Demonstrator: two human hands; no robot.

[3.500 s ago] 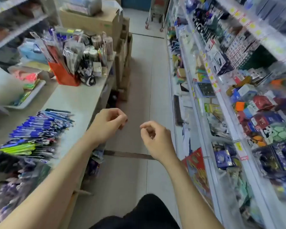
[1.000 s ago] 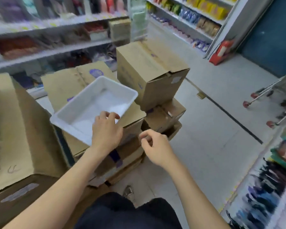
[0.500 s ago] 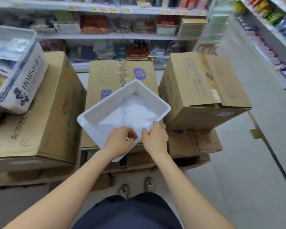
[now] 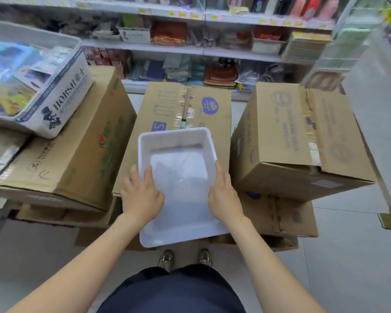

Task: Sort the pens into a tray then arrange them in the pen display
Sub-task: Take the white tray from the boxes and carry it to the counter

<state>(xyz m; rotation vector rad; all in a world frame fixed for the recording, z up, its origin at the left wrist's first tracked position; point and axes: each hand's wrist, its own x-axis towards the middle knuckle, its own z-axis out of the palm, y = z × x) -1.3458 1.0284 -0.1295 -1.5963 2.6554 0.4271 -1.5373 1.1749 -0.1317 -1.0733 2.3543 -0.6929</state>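
The white tray (image 4: 175,132) was seen to be made of smooth plastic, with a soft sheen on its floor and a duller rim. The left box (image 4: 72,154), the middle box (image 4: 167,102) and the right box (image 4: 303,136) were made of brown cardboard, matt and dry-looking, creased at the flaps. A strip of glossy clear tape (image 4: 182,109) was laid along the middle box's seam. The white printed carton (image 4: 61,107) was faced in smooth, coated card. The floor tiles (image 4: 352,256) were finished pale and smooth, with a faint gloss. The shoes (image 4: 166,259) were given a shiny surface, and the dark garment (image 4: 172,294) was made of matt cloth.
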